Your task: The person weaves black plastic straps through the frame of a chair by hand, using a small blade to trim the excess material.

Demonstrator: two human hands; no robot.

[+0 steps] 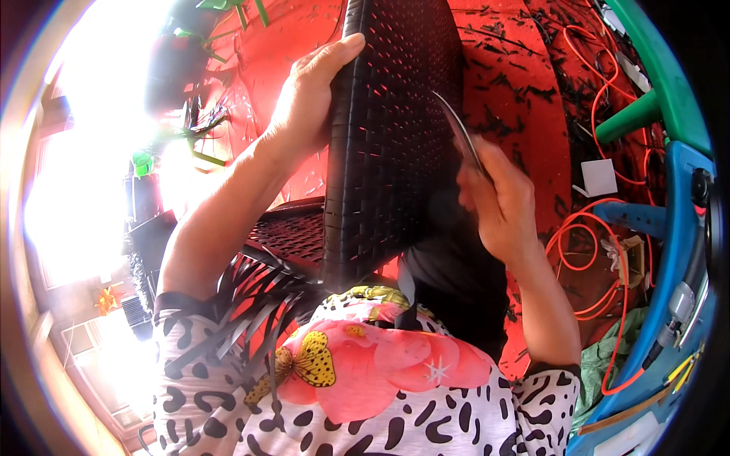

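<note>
A dark woven wicker panel (384, 152), likely part of a piece of furniture, stands on edge in front of me. My left hand (308, 95) is closed on its left edge near the top, with the thumb over the rim. In my right hand (502, 197) is a thin, curved, pointed metal blade (456, 125). Its tip points up and left, close to the panel's right side; its handle is hidden in my fingers. Loose dark flat strips (255, 308) fan out at the panel's lower left, next to a second woven section (293, 235).
Dark scraps (506, 83) litter the red floor covering (525, 137). An orange hose (566, 228) coils on the right beside a blue plastic stool or table (654, 342) bearing tools. Green plastic furniture (661, 68) stands at the upper right. Bright light washes out the left.
</note>
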